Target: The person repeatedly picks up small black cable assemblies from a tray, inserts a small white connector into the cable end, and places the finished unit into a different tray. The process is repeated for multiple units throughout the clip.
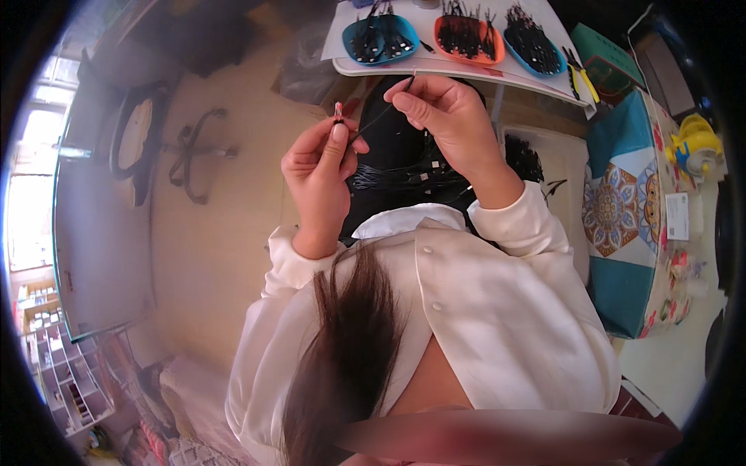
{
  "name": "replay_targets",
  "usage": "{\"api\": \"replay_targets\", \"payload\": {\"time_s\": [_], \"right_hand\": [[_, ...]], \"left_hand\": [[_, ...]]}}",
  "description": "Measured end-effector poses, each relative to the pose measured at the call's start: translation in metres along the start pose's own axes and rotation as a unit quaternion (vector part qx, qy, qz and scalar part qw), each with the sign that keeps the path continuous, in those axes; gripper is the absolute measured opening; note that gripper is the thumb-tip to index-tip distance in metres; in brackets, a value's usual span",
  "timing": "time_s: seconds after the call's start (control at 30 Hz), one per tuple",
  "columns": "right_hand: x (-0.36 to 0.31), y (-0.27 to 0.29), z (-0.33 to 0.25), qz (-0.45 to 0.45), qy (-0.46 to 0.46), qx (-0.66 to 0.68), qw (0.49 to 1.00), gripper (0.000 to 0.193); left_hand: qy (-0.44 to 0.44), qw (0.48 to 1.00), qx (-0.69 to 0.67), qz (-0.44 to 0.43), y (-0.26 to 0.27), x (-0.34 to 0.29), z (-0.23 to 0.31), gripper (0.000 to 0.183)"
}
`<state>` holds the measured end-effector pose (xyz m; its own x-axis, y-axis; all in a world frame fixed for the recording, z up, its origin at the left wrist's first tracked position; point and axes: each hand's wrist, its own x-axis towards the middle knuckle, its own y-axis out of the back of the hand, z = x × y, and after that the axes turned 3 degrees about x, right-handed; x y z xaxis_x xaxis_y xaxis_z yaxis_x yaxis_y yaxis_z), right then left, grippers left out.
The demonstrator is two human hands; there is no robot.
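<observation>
Between my two hands runs a thin black cable (378, 119). My left hand (320, 167) is closed in a pinch on one end of it, where a small tip with reddish and pale wires (339, 110) sticks up above the thumb. Higher and to the right, my right hand (454, 124) pinches the cable near another end, and a short thin tip shows above the fingers. A bundle of black cables (388, 179) with small pale connectors lies across my lap, below both hands.
On the white table (458, 67) ahead stand a blue tray (349, 48), an orange tray (498, 51) and another blue tray (553, 71), all holding black cables. Yellow-handled pliers (584, 81) lie at its right edge. A patterned box (618, 210) stands right; a chair base (189, 155) is left.
</observation>
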<state>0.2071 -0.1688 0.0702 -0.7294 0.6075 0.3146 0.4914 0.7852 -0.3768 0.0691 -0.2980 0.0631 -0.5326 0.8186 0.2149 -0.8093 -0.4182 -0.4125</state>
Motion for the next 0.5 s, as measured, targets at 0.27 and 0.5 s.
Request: {"api": "replay_targets", "payload": {"time_s": [0.27, 0.5], "right_hand": [[-0.007, -0.015, 0.002, 0.081, 0.085, -0.211, 0.970, 0.015], [-0.011, 0.004, -0.003, 0.120, 0.091, -0.193, 0.970, 0.013]], "left_hand": [[-0.008, 0.991, 0.130, -0.008, -0.020, 0.007, -0.003, 0.017], [-0.051, 0.977, 0.206, -0.023, -0.027, 0.002, -0.010, 0.019]]}}
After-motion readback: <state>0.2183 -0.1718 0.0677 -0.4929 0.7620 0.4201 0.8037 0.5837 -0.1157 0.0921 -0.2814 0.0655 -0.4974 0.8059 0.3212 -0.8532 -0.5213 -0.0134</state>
